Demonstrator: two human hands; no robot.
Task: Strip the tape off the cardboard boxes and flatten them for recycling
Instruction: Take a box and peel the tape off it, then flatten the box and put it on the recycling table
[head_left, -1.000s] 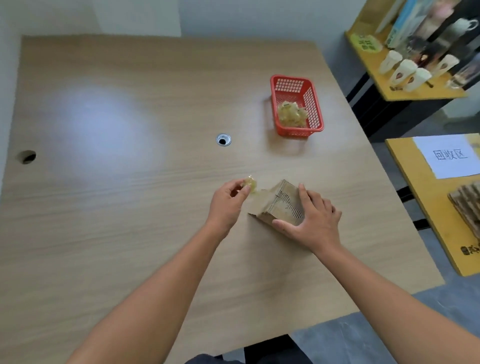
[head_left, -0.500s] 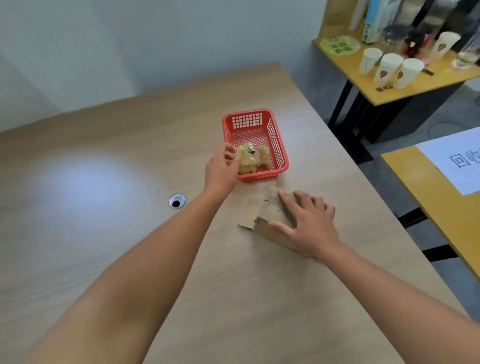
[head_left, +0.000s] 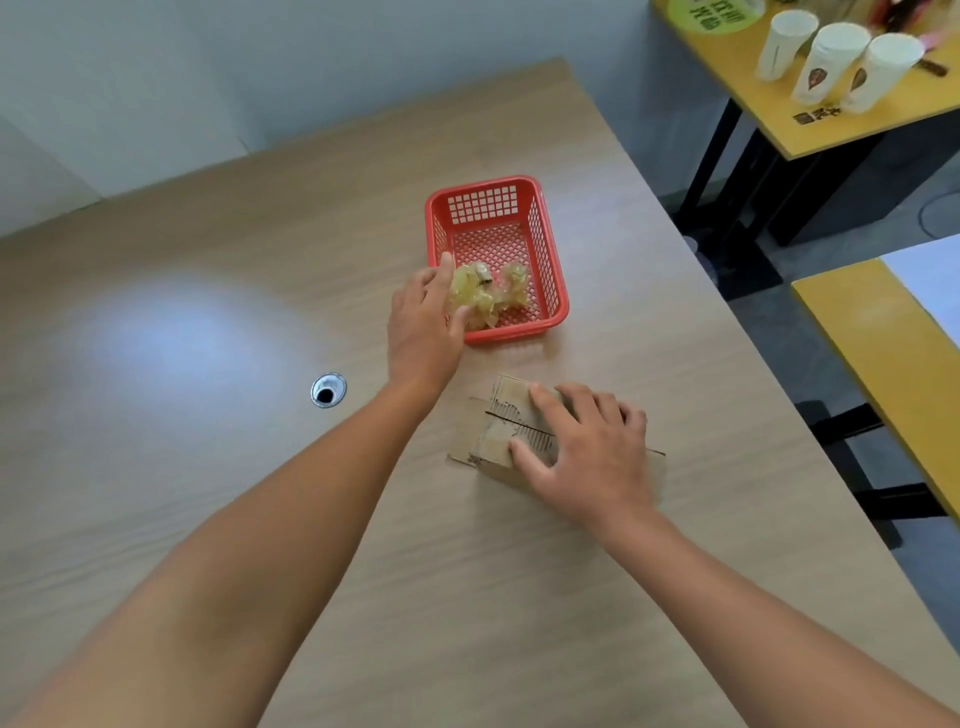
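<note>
- Nearest to us, our two bare forearms reach out over the one wooden table (head_left: 208, 493), the left from the lower left and the right from the lower right.
- Our right grip (head_left: 587, 457) lies palm down on the one cardboard box (head_left: 493, 431), with fingers straight and spread and the thumb out to the left. It is wide and flat, pressing on the box rather than closing round anything.
- The box lies low on the table near its right edge, just on our side of the basket. One flap sticks out to the left, and its top face is torn to bare ribbing along a dark slit.
- To the left of the box, one metal-ringed cable hole (head_left: 328, 389) is set into the table top.
- Further out, our left grip (head_left: 423, 327) sits at the near left corner of the one red mesh basket (head_left: 551, 249), with the wrist straight and the back of the hand up.
- Its forefinger and thumb lie on either side of a clump of yellowish tape (head_left: 493, 293) and touch it. We cannot tell whether they pinch it or merely rest against it.
- The tape lies in the near half of the basket in crumpled wads that run together, so we cannot count them.
- To the right, apart from our table, stands one yellow side table (head_left: 883, 353) with one white sheet (head_left: 930, 280) on it.
- Farthest, at the upper right, a second yellow table (head_left: 810, 135) carries three white paper cups (head_left: 831, 62) close together.
</note>
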